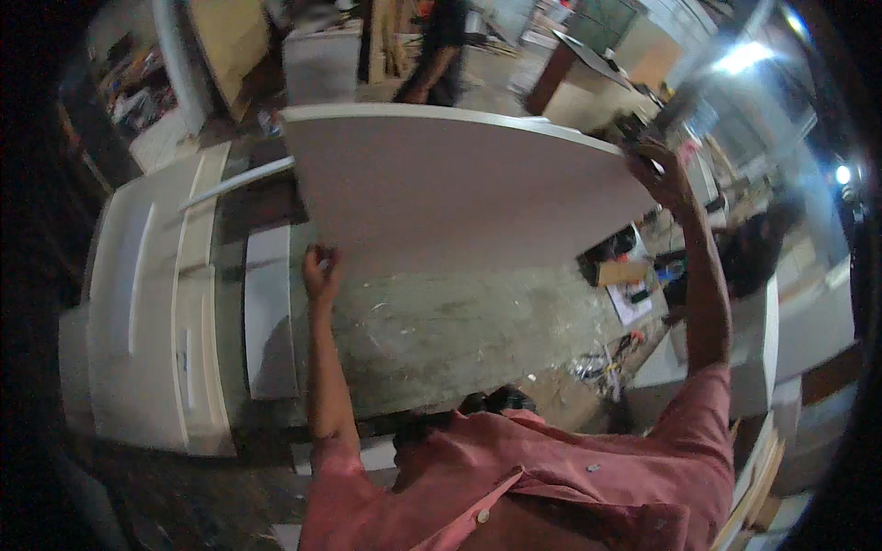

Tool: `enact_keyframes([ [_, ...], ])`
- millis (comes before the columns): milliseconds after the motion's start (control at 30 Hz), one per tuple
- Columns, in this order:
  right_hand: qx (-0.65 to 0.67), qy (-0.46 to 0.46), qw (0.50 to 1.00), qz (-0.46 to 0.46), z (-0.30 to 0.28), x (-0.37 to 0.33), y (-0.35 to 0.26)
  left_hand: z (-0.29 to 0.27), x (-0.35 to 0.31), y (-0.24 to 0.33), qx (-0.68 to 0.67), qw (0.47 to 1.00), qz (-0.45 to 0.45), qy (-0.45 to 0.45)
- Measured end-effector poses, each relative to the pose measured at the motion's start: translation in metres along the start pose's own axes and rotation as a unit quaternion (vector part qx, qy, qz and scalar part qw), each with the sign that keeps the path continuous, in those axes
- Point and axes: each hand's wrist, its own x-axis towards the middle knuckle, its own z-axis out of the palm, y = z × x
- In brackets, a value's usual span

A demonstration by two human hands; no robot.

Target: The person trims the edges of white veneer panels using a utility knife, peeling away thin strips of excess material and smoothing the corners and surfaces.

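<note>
Now tilting large white panel [459, 193] up off worn surface [459, 331]: left hand [320, 273] curled on lower-left corner, right hand [663, 173] clamped on upper-right corner. Probably needs steady balance next.

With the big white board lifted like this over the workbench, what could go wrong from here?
1. The white board is held only at two edges, by the left hand low and the right hand high; it might slip or swing.
2. A person is walking just behind the board, so its far edge might hit them.
3. Tools and clutter lie beside the workbench, where a dropped corner could land.
</note>
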Motion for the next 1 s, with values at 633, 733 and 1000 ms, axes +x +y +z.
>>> enact_keyframes([
  [633, 0.043, 0.085, 0.989, 0.112, -0.135, -0.182, 0.027, -0.063, 0.051, 0.352, 0.423, 0.803, 0.41, 0.097],
  [733, 0.119, 0.112, 0.98, 0.117, -0.172, -0.233, 0.042, -0.035, 0.02, 0.525, 0.431, 0.76, 0.475, 0.103],
  [1000, 0.257, 0.159, 0.953, 0.005, -0.08, -0.288, 0.059, 0.024, -0.066, 0.763, 0.466, 0.613, 0.638, -0.024],
])
